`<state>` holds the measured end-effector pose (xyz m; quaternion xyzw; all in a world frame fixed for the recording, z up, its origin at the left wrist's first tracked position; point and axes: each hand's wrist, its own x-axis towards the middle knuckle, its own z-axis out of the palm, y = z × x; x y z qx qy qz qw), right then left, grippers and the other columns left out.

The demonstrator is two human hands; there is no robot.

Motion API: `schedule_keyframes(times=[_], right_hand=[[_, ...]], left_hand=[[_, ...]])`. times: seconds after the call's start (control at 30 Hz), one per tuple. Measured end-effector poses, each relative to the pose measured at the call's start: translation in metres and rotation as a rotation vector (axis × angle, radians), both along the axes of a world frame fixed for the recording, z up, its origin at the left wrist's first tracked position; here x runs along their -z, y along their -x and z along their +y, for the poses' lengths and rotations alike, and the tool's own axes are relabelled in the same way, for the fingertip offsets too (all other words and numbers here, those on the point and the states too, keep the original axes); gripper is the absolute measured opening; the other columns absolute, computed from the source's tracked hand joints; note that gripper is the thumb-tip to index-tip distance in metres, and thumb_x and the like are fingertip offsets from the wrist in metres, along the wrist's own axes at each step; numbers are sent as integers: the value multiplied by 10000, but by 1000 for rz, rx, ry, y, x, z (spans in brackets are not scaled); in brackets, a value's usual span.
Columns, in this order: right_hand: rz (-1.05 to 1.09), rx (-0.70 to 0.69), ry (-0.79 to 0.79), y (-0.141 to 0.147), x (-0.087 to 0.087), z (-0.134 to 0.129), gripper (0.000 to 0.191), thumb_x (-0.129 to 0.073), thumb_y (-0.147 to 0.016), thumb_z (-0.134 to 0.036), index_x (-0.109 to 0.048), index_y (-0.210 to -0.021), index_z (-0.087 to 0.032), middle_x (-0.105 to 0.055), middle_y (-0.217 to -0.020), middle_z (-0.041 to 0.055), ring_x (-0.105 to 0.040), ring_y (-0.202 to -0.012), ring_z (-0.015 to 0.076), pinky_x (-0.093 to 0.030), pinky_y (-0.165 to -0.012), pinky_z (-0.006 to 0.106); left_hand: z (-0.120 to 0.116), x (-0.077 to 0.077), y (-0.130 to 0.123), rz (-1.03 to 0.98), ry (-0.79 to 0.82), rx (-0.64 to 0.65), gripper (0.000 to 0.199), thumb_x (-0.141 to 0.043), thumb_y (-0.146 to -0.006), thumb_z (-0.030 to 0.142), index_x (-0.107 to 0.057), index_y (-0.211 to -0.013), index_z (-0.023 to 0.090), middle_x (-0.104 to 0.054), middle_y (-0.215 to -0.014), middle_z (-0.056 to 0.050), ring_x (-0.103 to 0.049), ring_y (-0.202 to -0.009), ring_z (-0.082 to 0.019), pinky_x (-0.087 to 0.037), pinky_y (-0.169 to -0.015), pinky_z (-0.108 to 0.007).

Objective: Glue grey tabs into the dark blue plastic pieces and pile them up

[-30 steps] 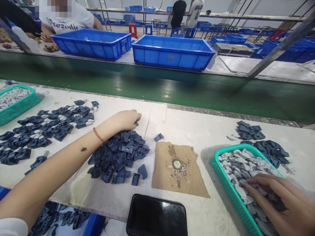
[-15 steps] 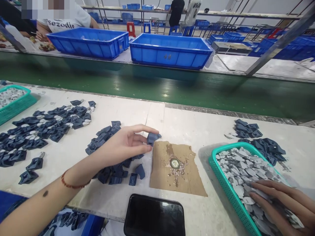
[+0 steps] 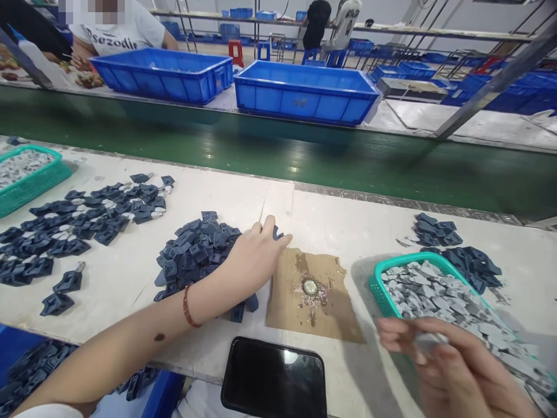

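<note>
Thin light-grey chip (image 3: 430, 341) pinched between thumb and fingers of right hand (image 3: 461, 368), near side of turquoise perforated plastic basket (image 3: 382, 295) of similar chips. Dark-blue moulded piece (image 3: 277, 233) at left hand's (image 3: 255, 255) fingertips, mostly hidden; can't tell if gripped. Dark-blue heap (image 3: 187, 252) left of that hand. Between hands: torn brown cardboard sheet (image 3: 335, 322); nearer the wearer, black rectangular phone (image 3: 274, 377).

Two baskets (image 3: 383, 297), one cardboard sheet (image 3: 289, 305), one phone (image 3: 275, 377)

Right grip (image 3: 467, 374) raised, seemingly with grey chip (image 3: 430, 341).
</note>
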<state>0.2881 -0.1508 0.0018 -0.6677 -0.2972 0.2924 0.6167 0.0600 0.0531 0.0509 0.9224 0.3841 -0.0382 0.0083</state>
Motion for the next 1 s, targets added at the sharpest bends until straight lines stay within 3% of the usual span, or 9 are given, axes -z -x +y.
schedule_keyframes(times=[0.13, 0.4, 0.5, 0.6, 0.7, 0.8, 0.87, 1.0], right_hand=[[273, -208, 33, 46, -12, 27, 273, -721, -934, -472, -773, -1060, -235, -811, -1024, 130, -789, -888, 273, -672, -776, 364], [472, -255, 68, 50, 1, 42, 293, -773, -890, -499, -780, -975, -218, -809, -1069, 136, -779, -933, 234, -644, -815, 307], [444, -240, 96, 50, 4, 43, 304, -786, -874, -509, -776, -955, -217, -801, -1051, 130, -761, -944, 238, -634, -797, 313], [402, -229, 74, 47, 6, 47, 270, -841, -825, -473, -774, -899, -222, -776, -952, 91, -723, -860, 205, -611, -753, 285], [354, -200, 38, 45, 5, 52, 242, -875, -794, -438, -769, -825, -223, -693, -766, 28, -630, -670, 130, -558, -653, 213], [376, -213, 37, 45, 1, 57, 235, -889, -779, -433, -778, -832, -233, -651, -703, -1, -588, -587, 98, -531, -591, 182], [385, -218, 55, 45, -1, 62, 249, -913, -751, -429, -795, -867, -242, -698, -761, 8, -612, -596, 91, -544, -600, 174], [398, -209, 165, 42, -5, 70, 326, -953, -683, -458, -829, -890, -239, -759, -822, 36, -680, -642, 107, -595, -648, 188]], left_hand=[[4, 11, -13, 58, -65, 6, 507, -445, -857, -98, -729, -1193, 155, -637, -1142, -181, -676, -954, -299, -527, -718, -341], [9, -1, 3, 114, -144, -57, 376, -439, -807, -130, -746, -879, 73, -661, -1131, -224, -661, -1000, -338, -535, -744, -383], [7, -8, 15, 73, -140, -73, 426, -426, -845, -112, -735, -1059, 89, -663, -1152, -194, -664, -949, -292, -533, -719, -357], [-7, -12, 32, -266, 126, -96, 338, -461, -1024, 111, -630, -1313, 154, -660, -1210, -139, -673, -870, -223, -540, -701, -325], [-33, -7, 48, -662, 608, -120, 222, -584, -1029, 345, -692, -1196, 246, -684, -1115, -48, -659, -797, -161, -543, -703, -278], [-59, 8, 57, -888, 993, -242, 138, -718, -928, 319, -765, -1045, 264, -670, -1037, -21, -642, -781, -142, -525, -656, -238], [-73, 20, 58, -1027, 1157, -364, 154, -768, -876, 308, -781, -1020, 256, -644, -1083, -30, -653, -817, -146, -552, -692, -246], [-86, 30, 55, -1165, 1355, -507, 321, -732, -924, 386, -712, -1233, 303, -634, -1218, -45, -697, -929, -172, -595, -925, -351]])
